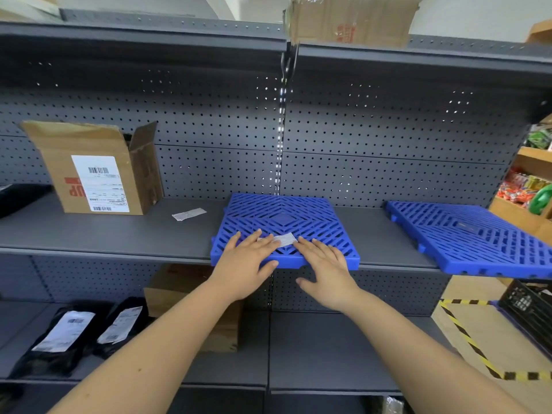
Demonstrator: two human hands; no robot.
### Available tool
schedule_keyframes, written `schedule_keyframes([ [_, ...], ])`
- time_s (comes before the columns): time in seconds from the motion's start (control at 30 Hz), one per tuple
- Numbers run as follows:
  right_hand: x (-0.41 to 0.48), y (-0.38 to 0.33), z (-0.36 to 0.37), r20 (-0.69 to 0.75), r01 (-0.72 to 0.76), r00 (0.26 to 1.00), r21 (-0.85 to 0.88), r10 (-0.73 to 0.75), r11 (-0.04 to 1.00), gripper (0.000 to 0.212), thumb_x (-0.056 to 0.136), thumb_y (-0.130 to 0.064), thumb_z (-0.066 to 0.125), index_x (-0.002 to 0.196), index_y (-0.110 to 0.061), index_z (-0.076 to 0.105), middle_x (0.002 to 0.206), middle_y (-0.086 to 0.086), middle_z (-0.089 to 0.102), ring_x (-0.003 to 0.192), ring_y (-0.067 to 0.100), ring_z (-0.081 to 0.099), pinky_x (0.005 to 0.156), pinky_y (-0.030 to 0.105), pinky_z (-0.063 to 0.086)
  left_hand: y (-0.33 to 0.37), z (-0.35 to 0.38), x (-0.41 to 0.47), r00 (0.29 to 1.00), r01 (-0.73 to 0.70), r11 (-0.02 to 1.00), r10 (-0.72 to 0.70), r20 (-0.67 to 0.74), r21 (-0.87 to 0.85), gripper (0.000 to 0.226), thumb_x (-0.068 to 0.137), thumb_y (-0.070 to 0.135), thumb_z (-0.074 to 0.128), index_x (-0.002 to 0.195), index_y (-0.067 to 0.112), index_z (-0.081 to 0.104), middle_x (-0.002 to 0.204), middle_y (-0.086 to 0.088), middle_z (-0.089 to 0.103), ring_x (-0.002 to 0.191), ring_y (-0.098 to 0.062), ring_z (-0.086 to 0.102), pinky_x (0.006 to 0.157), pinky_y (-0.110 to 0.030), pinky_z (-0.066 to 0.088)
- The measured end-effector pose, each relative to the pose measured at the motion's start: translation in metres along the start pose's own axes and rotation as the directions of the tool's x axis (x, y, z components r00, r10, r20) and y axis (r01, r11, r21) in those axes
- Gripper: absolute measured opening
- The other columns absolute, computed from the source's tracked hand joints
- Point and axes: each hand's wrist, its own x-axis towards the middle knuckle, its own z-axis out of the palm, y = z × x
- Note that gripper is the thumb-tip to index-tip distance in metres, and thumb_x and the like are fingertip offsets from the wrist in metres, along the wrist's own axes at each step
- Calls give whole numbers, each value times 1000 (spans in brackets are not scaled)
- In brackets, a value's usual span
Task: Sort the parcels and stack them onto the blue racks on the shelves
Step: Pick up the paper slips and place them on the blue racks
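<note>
A blue slatted rack (283,216) lies on the middle grey shelf (119,234). My left hand (248,261) and my right hand (325,270) rest flat on its front edge, fingers straight. Between their fingertips lies a small white paper slip (283,239) on the rack. A second blue rack (472,234) sits to the right, overhanging the shelf edge. An open cardboard box (95,171) with a shipping label stands on the same shelf at the left. Two black bagged parcels (62,333) (119,324) lie on the lower shelf beside a brown box (191,294).
Another paper slip (188,214) lies on the shelf between the box and the rack. A cardboard box (352,19) sits on the top shelf. A dark crate (528,306) and yellow-black floor tape (466,333) are at the right, with a wooden snack shelf (525,186) behind.
</note>
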Motion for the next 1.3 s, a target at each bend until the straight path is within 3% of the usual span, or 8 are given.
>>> schedule_keyframes([
  [0.27,2,1,-7,63,-19,998,126,11,992,75,89,-39,61,151,-35,17,159,-17,10,146,8,1,113,28,-8,-12,-11,-14,998,41,993,-34,60,-112,48,97,50,39,144,45,31,154,23,22,147,-12,7,118,-48,4],
  [0.37,5,3,-20,120,-121,990,409,78,904,72,87,-34,65,148,-40,26,154,-13,24,144,12,12,118,35,9,-4,-13,-9,996,36,993,-26,84,-116,48,96,47,43,142,47,32,152,27,24,146,-15,11,117,-53,-2],
  [0.43,7,5,-26,53,-89,996,553,72,828,61,89,-25,65,142,-36,38,151,-12,33,141,10,22,116,31,20,4,-13,-5,996,31,990,-18,92,-140,49,95,43,45,142,48,32,152,27,26,145,-16,13,116,-55,-4],
  [0.6,0,19,-15,-38,91,995,134,-87,987,48,91,-23,60,138,-26,49,143,-12,46,138,15,32,114,37,26,15,-13,-1,989,47,987,-25,143,-152,52,95,33,39,143,46,26,153,14,29,144,-17,10,115,-56,-6],
  [0.83,-2,26,-18,27,107,994,-1,-107,994,59,94,-23,52,149,-29,30,156,-14,24,146,13,14,119,31,10,7,-16,-8,987,15,998,-4,160,-64,59,95,37,40,147,47,13,158,21,4,147,-14,1,117,-51,-8],
  [1.0,-4,25,-19,24,105,994,6,-105,994,59,95,-25,53,149,-30,29,156,-14,24,146,14,13,117,29,7,8,-16,-10,983,17,1000,-16,181,-5,64,93,38,40,148,47,7,159,18,-2,147,-16,-2,117,-52,-9],
  [1.13,-5,26,-19,-2,92,996,121,-93,988,59,93,-24,56,147,-31,33,156,-13,23,144,11,18,119,31,14,10,-19,-5,978,56,994,-36,205,-89,62,96,37,39,149,47,9,159,16,3,147,-15,1,117,-51,-6],
  [1.3,8,25,-35,61,14,998,257,-31,966,58,93,-23,57,145,-34,33,156,-11,23,144,11,19,117,33,20,-2,-31,4,991,99,973,-77,113,-208,63,92,54,47,148,44,20,155,11,27,141,-17,27,114,-43,25],
])
